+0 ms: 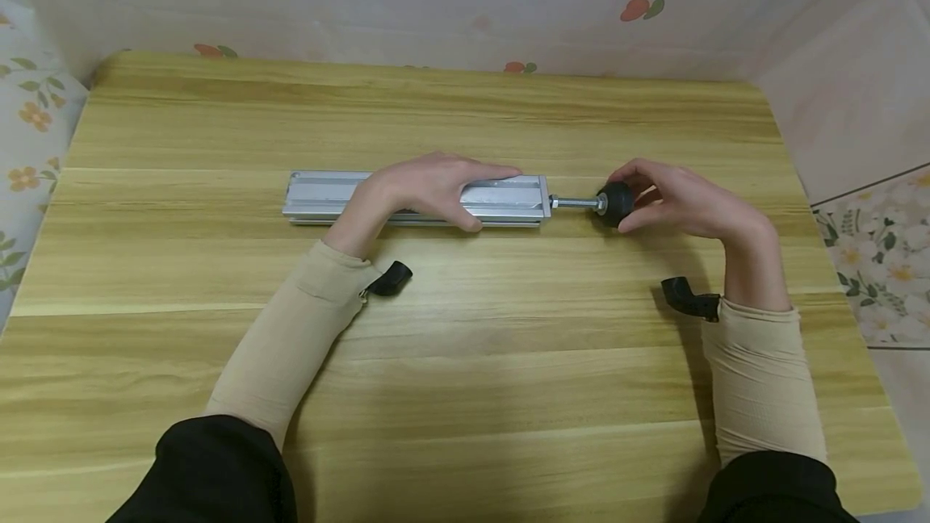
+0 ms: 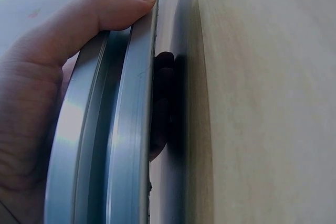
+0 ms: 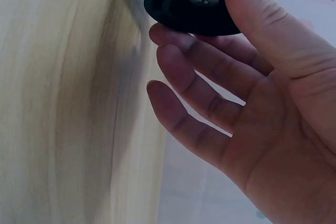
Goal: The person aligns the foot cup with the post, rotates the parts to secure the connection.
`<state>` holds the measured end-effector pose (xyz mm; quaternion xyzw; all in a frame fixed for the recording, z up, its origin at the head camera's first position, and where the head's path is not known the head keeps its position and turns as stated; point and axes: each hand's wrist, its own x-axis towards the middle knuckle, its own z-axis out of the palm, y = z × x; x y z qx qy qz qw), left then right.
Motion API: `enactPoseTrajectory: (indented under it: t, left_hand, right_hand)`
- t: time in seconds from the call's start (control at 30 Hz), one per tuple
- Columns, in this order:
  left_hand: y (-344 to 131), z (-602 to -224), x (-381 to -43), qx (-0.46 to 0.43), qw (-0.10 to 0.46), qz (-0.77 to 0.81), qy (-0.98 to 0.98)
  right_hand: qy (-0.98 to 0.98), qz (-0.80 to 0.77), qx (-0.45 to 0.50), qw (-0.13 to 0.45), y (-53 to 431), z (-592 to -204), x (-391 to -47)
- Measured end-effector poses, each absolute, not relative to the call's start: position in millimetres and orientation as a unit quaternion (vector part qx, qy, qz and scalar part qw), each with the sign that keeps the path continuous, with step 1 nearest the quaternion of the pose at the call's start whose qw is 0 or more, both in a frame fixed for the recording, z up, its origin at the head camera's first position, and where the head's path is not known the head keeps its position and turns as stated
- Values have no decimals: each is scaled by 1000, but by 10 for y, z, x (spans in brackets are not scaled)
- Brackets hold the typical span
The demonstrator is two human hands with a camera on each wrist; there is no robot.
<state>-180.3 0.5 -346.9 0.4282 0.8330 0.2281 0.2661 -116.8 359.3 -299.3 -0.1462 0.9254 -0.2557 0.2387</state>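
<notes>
A grooved aluminium profile (image 1: 320, 194) lies lengthwise across the middle of the table. Over its right half is my left hand (image 1: 436, 188), with the thumb pressing the near side; in the left wrist view dark fingertips (image 2: 163, 103) show past the lower edge, curled from the far side. From the plate on the profile's right end sticks out a threaded stud with a nut (image 1: 577, 202), ending in a round black levelling foot (image 1: 618, 202). Thumb and fingers of my right hand (image 1: 679, 200) pinch that foot; in the right wrist view its hollow underside (image 3: 191, 3) faces the palm.
The wood-grain table (image 1: 508, 394) carries the work and has rounded corners. Patterned white sheeting (image 1: 450, 6) hangs behind it. Black wrist-worn pieces, one on the left sleeve (image 1: 391, 279) and one on the right sleeve (image 1: 690, 299), jut out close above the tabletop.
</notes>
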Motion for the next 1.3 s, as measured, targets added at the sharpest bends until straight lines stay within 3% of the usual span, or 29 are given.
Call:
enactPoseTrajectory:
  t: [0.47,1.3]
  left_hand:
    - [2,-3469,-1797,429,265,232,831]
    - [1,-3470,-1790,429,262,233,832]
  right_hand:
    - [923,-238,-170,250,3654,-3000,-1164]
    - [925,-266,-122,241,3507,-3019,-1194]
